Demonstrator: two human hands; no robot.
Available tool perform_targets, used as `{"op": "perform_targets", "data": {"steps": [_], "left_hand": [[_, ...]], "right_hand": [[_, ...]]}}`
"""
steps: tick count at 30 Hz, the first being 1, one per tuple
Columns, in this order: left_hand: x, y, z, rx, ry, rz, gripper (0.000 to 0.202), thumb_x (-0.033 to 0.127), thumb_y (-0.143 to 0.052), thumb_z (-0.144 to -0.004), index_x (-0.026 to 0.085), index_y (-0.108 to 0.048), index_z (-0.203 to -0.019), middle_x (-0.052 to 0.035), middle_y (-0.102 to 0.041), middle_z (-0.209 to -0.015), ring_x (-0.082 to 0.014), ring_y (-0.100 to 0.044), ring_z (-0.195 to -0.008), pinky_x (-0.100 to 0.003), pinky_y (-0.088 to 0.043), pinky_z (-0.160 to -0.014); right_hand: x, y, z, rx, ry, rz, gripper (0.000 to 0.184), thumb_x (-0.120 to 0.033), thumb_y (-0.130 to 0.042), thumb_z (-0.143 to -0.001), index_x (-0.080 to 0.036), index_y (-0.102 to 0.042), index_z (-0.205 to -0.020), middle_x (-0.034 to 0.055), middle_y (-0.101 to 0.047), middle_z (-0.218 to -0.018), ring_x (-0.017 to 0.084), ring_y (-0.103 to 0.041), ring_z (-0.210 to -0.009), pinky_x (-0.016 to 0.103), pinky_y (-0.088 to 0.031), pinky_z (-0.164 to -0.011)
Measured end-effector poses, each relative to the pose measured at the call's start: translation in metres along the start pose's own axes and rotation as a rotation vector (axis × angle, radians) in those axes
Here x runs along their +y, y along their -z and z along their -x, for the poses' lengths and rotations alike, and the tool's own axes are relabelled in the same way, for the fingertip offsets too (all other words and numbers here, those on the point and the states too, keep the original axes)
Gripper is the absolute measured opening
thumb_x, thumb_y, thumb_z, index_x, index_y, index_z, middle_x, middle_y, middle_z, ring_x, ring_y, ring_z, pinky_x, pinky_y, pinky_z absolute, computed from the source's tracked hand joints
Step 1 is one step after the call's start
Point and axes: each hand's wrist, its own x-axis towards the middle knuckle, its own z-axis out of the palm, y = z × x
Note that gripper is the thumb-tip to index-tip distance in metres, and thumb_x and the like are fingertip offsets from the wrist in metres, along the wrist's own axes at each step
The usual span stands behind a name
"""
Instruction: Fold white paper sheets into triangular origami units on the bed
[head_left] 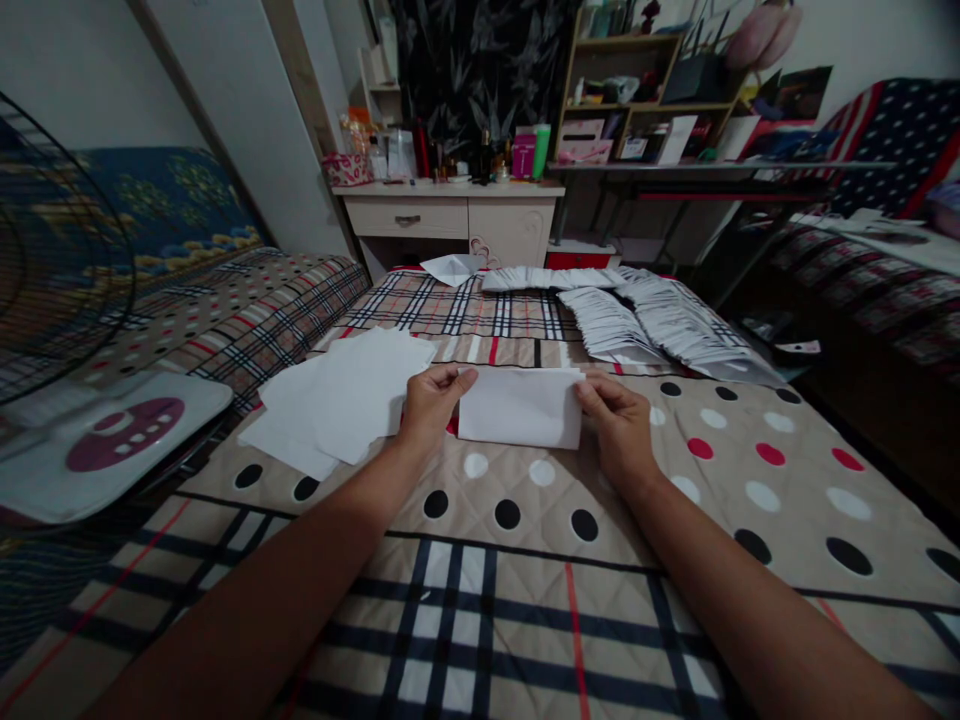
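A folded sheet of white paper (520, 408) is held flat, its crease toward me, in the middle of the bed. At its upper left corner my left hand (435, 400) pinches it between thumb and fingers. My right hand (616, 420) grips the upper right corner the same way. Just left of my left hand lies a loose pile of white sheets (352, 390), overlapping at angles. Beyond my right hand, folded papers stand packed in rows (607, 320), with another row (547, 279) behind them.
The quilted bedspread (510, 620) has plaid bands and dots. A single paper (453, 268) lies at the far edge. On the left stands a fan (112, 440). A white dresser (409, 215) and a shelf (645, 105) full of small items are at the back.
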Motion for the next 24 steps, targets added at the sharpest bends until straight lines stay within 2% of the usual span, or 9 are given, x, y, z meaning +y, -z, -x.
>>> {"op": "perform_targets", "data": {"steps": [3, 9, 16, 24], "left_hand": [[-0.0012, -0.0011, 0.0008, 0.016, 0.006, 0.010, 0.034, 0.039, -0.084, -0.055, 0.014, -0.073, -0.076, 0.0005, -0.067, -0.068, -0.0105, -0.055, -0.061, -0.023, -0.042, -0.060], [-0.0045, -0.0017, 0.0026, -0.007, 0.024, -0.003, 0.034, 0.038, -0.083, -0.058, 0.014, -0.074, -0.080, -0.0004, -0.069, -0.073, -0.0117, -0.058, -0.066, -0.023, -0.044, -0.065], [-0.0034, -0.0019, 0.0051, -0.033, 0.027, -0.049, 0.029, 0.038, -0.080, -0.061, 0.014, -0.070, -0.075, 0.0015, -0.065, -0.067, -0.0108, -0.055, -0.062, -0.022, -0.043, -0.060], [-0.0066, -0.0018, 0.0045, -0.044, 0.008, -0.060, 0.029, 0.036, -0.080, -0.062, 0.014, -0.074, -0.081, -0.0007, -0.070, -0.074, -0.0122, -0.059, -0.066, -0.023, -0.045, -0.063]], "right_hand": [[0.0024, 0.0007, -0.0018, 0.077, -0.079, -0.068, 0.008, -0.030, -0.077, -0.071, -0.022, -0.074, -0.071, 0.0030, -0.070, -0.096, 0.021, -0.062, -0.095, 0.031, -0.047, -0.079], [0.0013, -0.0001, -0.0022, 0.195, -0.185, -0.100, 0.014, -0.029, -0.082, -0.061, -0.020, -0.072, -0.064, 0.0036, -0.073, -0.083, 0.018, -0.064, -0.077, 0.030, -0.051, -0.069], [-0.0026, -0.0027, -0.0025, 0.250, -0.206, -0.155, 0.017, -0.024, -0.084, -0.056, -0.019, -0.067, -0.058, 0.0020, -0.071, -0.079, 0.014, -0.063, -0.072, 0.026, -0.049, -0.064], [0.0010, -0.0018, -0.0038, 0.296, -0.187, -0.154, 0.020, -0.023, -0.085, -0.055, -0.018, -0.065, -0.058, 0.0011, -0.070, -0.077, 0.014, -0.062, -0.071, 0.026, -0.048, -0.064]]}}
